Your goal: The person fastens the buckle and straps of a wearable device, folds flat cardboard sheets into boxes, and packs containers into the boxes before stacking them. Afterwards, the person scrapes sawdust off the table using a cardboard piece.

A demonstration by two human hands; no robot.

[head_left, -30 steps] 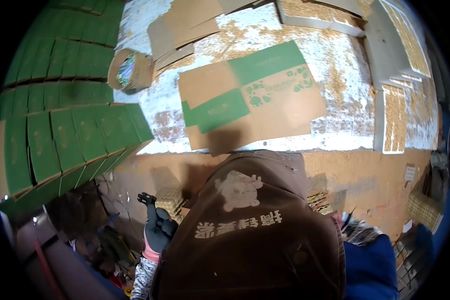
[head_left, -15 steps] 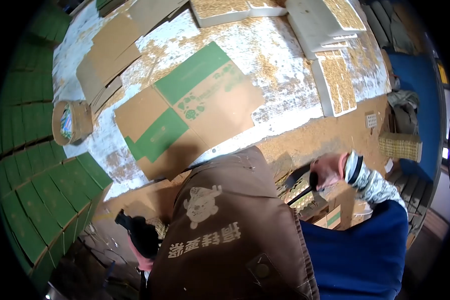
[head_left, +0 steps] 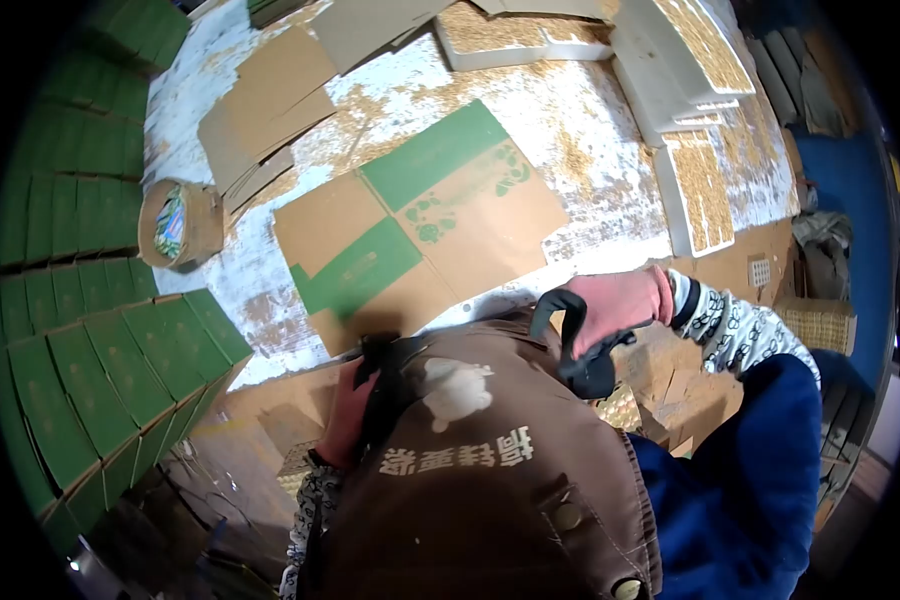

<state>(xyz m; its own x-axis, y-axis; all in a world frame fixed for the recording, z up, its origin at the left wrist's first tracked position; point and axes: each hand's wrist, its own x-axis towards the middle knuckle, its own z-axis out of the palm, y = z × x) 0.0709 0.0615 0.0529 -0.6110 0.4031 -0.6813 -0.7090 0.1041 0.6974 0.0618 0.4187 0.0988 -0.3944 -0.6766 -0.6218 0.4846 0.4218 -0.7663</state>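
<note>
White tabletop, front edge partly behind brown apron; open room beside flat carton. Dark left hand, curled right hand at apron; cannot tell grip.

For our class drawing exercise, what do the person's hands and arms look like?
The left hand and right hand wear pink gloves with black finger sections. The sleeves are white with black patterning, the right with a dark wrist band and blue fabric above.

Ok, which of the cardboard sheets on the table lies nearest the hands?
The green-printed sheet at the front of the table; the other sheets lie farther back, their visible faces plain.
</note>
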